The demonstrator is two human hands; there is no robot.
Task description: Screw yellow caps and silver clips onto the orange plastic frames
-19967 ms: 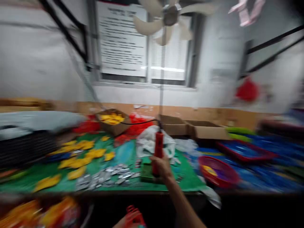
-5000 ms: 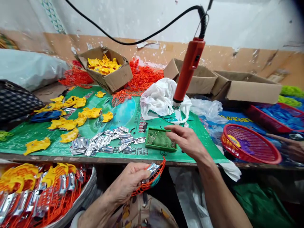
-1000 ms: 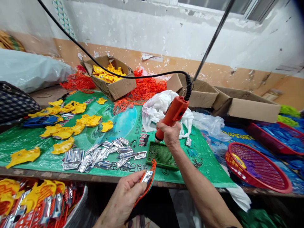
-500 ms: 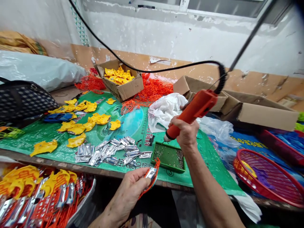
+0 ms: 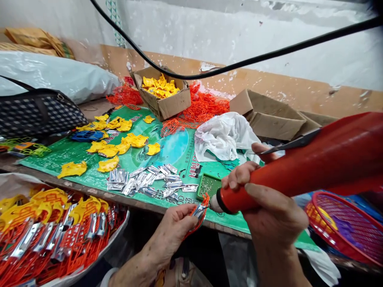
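My right hand (image 5: 271, 211) is wrapped round a red electric screwdriver (image 5: 296, 167), held nearly level with its tip pointing left. The tip meets a small orange plastic part with a silver metal plate (image 5: 198, 211), which my left hand (image 5: 172, 229) pinches between thumb and fingers at the table's front edge. Just behind the tip sits a green tray of small screws (image 5: 208, 185), partly hidden by the screwdriver. Loose silver metal plates (image 5: 145, 181) lie in a pile to the left of it. Yellow plastic pieces (image 5: 128, 143) are spread farther back.
At lower left, a white-lined container (image 5: 121, 231) holds orange, yellow and silver assemblies. A cardboard box (image 5: 175, 105) of yellow pieces stands at the back, beside orange plastic frames (image 5: 206, 103). A white cloth (image 5: 223, 133) lies mid-table. A red basket (image 5: 356, 235) is at right. A black cable (image 5: 191, 76) hangs across.
My right hand has brought the screwdriver from over the green tray down and toward me, tilting it level, with its tip now at the part in my left hand. The view has shifted slightly.
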